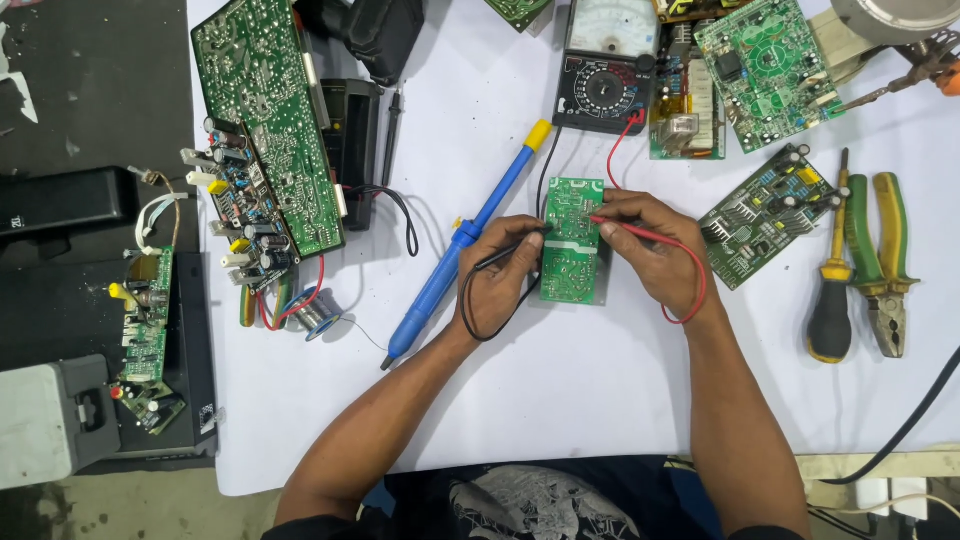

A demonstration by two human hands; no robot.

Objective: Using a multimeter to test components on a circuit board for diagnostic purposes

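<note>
Small green rectangular circuit board (571, 240) lies flat at the centre of the white-covered desk (600, 380), solder side up. Left hand (500, 280) clenched around a thin black test probe (520, 243), tip laid on the board's left edge. Right hand (655, 250) pinching a thin red test probe (640, 232), tip touching the board's upper middle. Black and red leads run up to the black analogue multimeter with a white dial face (607, 65), above the board.

Blue soldering iron with a yellow end (470, 235) lies diagonally just left of the left hand. Yellow-and-black screwdriver (832, 290) and green-handled pliers (882, 260) lie side by side well to the right. Large green circuit board (265, 110) upper left; spool of solder wire (318, 312) below it.
</note>
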